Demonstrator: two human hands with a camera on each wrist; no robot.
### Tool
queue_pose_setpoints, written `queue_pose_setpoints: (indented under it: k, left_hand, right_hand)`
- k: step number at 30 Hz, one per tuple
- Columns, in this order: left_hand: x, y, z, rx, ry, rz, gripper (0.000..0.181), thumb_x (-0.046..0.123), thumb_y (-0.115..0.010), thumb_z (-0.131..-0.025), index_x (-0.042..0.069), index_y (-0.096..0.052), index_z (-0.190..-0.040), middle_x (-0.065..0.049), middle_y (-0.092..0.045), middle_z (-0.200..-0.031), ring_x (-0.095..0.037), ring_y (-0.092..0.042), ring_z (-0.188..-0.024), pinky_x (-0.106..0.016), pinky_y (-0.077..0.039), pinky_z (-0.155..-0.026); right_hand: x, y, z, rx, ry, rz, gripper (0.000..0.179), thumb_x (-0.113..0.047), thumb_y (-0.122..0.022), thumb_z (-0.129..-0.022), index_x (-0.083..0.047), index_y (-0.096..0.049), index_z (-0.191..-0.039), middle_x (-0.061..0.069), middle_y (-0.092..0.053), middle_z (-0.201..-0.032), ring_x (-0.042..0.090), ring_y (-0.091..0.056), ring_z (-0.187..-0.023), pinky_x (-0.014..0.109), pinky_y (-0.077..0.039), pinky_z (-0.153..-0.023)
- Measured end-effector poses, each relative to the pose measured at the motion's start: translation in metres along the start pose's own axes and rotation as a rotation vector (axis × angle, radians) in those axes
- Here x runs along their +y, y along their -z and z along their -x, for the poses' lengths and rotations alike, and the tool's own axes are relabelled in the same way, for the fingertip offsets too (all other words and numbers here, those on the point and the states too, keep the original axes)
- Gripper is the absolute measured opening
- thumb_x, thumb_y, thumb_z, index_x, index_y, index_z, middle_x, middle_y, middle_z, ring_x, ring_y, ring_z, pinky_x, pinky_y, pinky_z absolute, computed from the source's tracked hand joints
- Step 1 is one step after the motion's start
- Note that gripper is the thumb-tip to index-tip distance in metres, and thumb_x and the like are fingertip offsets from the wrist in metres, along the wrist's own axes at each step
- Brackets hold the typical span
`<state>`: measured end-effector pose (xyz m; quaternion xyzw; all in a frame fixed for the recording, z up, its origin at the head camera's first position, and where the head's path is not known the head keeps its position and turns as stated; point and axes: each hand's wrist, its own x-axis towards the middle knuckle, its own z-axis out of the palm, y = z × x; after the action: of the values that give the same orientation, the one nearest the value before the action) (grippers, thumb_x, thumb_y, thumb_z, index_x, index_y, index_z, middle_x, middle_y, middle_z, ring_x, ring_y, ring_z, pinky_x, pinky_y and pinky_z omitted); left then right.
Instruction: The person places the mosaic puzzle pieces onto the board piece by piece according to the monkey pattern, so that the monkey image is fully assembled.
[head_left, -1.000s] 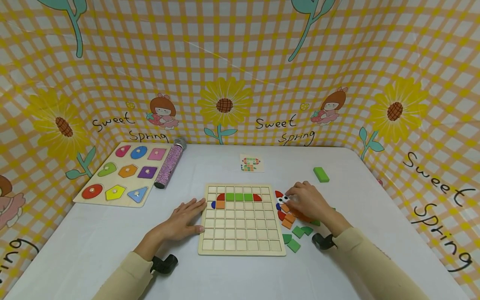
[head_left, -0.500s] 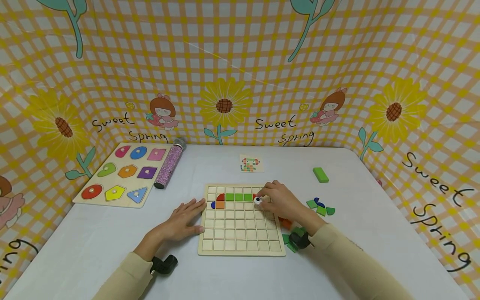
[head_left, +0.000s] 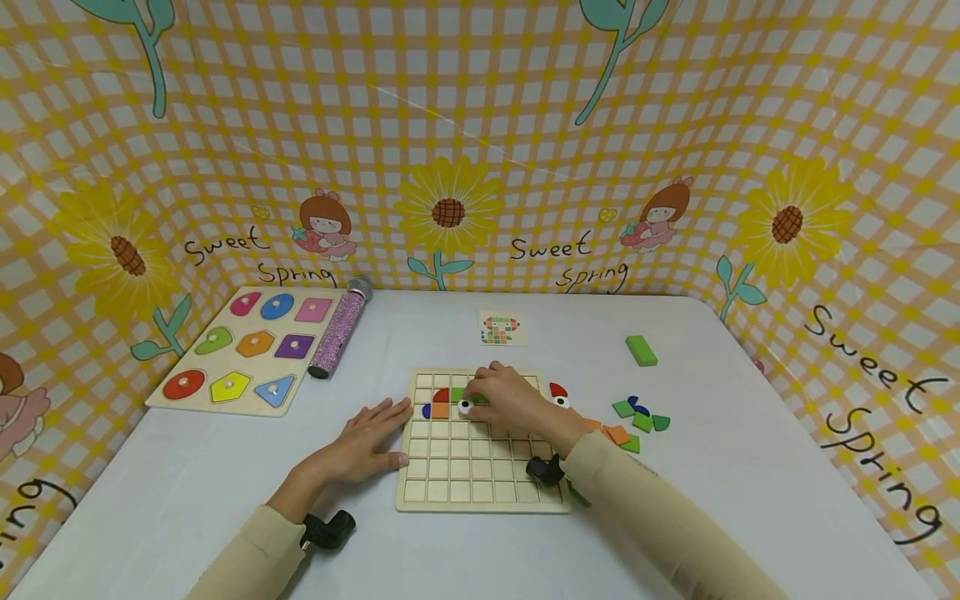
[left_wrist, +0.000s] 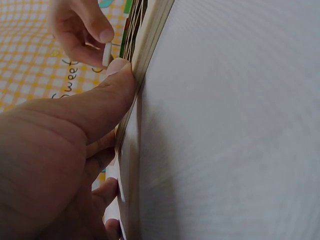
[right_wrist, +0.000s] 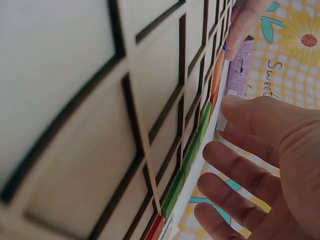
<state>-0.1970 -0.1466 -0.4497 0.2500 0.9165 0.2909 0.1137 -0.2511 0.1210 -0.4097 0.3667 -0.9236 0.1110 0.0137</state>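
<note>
A wooden grid board [head_left: 450,492] lies before me, its upper rows holding red, green, blue and orange tiles. Over the second of these rows, my right hand [head_left: 506,404] pinches a white tile with an eye [head_left: 465,407] between thumb and forefinger. From the right wrist view, this eye tile [right_wrist: 225,114] appears edge-on, close by the green tiles [right_wrist: 187,155]; the other fingers stay free. My left hand [head_left: 363,442] rests spread on the tablecloth, its thumb and fingertips touching the board's left edge. Another eye tile [head_left: 560,402] lies right of the board.
Several loose tiles [head_left: 617,434], orange, green and blue, are scattered right of the board, partly hidden by my forearm. A pattern card [head_left: 504,327] lies behind it. Further left are a glittery microphone [head_left: 341,333] and a shape puzzle [head_left: 247,364]. A green block [head_left: 641,350] sits back right.
My right hand has moved left from the loose tiles, carrying an eye tile over the board to beside the orange tile. The left hand stays where it was.
</note>
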Motion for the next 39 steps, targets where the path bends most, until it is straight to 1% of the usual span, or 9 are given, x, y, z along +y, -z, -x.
queue_pose_setpoints:
  k: [4, 8, 14, 19, 24, 28, 33, 39]
  left_hand:
    - [0.000, 0.000, 0.000, -0.003, 0.005, -0.002, 0.073, 0.035, -0.061, -0.090, 0.008, -0.027, -0.149, -0.009, -0.021, -0.158, -0.037, -0.010, -0.147, -0.060, -0.003, -0.118]
    - [0.000, 0.001, 0.000, 0.003, -0.003, -0.008, 0.073, 0.035, -0.061, -0.090, 0.008, -0.027, -0.149, -0.010, -0.021, -0.158, -0.037, -0.010, -0.147, -0.061, -0.004, -0.117]
    - [0.000, 0.001, 0.001, 0.004, -0.006, -0.011, 0.073, 0.035, -0.061, -0.090, 0.007, -0.027, -0.149, -0.011, -0.022, -0.158, -0.038, -0.011, -0.147, -0.061, -0.004, -0.117]
    - [0.000, 0.001, 0.001, 0.006, -0.011, -0.007, 0.072, 0.033, -0.061, -0.090, 0.006, -0.028, -0.148, -0.011, -0.022, -0.158, -0.039, -0.011, -0.146, -0.062, -0.004, -0.117]
    - [0.000, 0.001, 0.001, 0.013, -0.022, -0.008, 0.071, 0.032, -0.061, -0.091, 0.005, -0.029, -0.148, -0.012, -0.023, -0.157, -0.039, -0.012, -0.146, -0.062, -0.005, -0.117]
    - [0.000, 0.000, 0.001, 0.017, -0.019, -0.008, 0.071, 0.032, -0.061, -0.091, 0.005, -0.029, -0.148, -0.012, -0.023, -0.157, -0.039, -0.012, -0.146, -0.062, -0.005, -0.117]
    - [0.000, 0.000, 0.001, 0.016, -0.016, -0.009, 0.071, 0.032, -0.061, -0.090, 0.006, -0.029, -0.148, -0.011, -0.023, -0.157, -0.039, -0.012, -0.146, -0.061, -0.005, -0.117]
    - [0.000, 0.001, 0.001, 0.003, -0.011, -0.007, 0.072, 0.033, -0.061, -0.091, 0.007, -0.027, -0.149, -0.010, -0.021, -0.158, -0.037, -0.011, -0.147, -0.060, -0.004, -0.118]
  right_hand:
    - [-0.003, -0.003, -0.005, -0.012, 0.003, 0.022, 0.020, -0.026, -0.069, -0.086, -0.014, -0.073, -0.101, 0.002, -0.068, -0.100, 0.020, -0.053, -0.088, 0.033, -0.045, -0.075]
    - [-0.004, -0.007, -0.008, -0.018, -0.018, 0.055, 0.020, -0.028, -0.069, -0.086, -0.016, -0.073, -0.101, 0.001, -0.067, -0.099, 0.019, -0.054, -0.089, 0.035, -0.046, -0.076]
    - [-0.004, -0.010, -0.009, -0.027, -0.037, 0.075, 0.020, -0.029, -0.069, -0.086, -0.017, -0.073, -0.101, 0.000, -0.065, -0.099, 0.018, -0.054, -0.090, 0.034, -0.047, -0.077]
    - [-0.005, -0.012, -0.009, -0.020, -0.036, 0.080, 0.019, -0.029, -0.069, -0.085, -0.017, -0.073, -0.100, 0.000, -0.065, -0.098, 0.018, -0.054, -0.090, 0.034, -0.047, -0.078]
    - [-0.004, -0.014, -0.009, -0.001, -0.021, 0.103, 0.019, -0.028, -0.070, -0.085, -0.017, -0.073, -0.100, 0.000, -0.065, -0.097, 0.018, -0.054, -0.089, 0.033, -0.047, -0.076]
    - [-0.004, -0.014, -0.010, -0.001, -0.024, 0.117, 0.020, -0.030, -0.070, -0.084, -0.018, -0.072, -0.100, 0.000, -0.065, -0.097, 0.018, -0.054, -0.089, 0.033, -0.046, -0.075]
    - [-0.005, -0.012, -0.007, -0.005, -0.033, 0.096, 0.023, -0.031, -0.071, -0.084, -0.017, -0.073, -0.101, 0.000, -0.065, -0.099, 0.018, -0.053, -0.088, 0.031, -0.045, -0.074]
    - [0.002, -0.001, 0.006, 0.043, -0.056, 0.031, 0.025, -0.029, -0.072, -0.083, -0.014, -0.072, -0.103, 0.002, -0.064, -0.101, 0.019, -0.052, -0.089, 0.031, -0.045, -0.073]
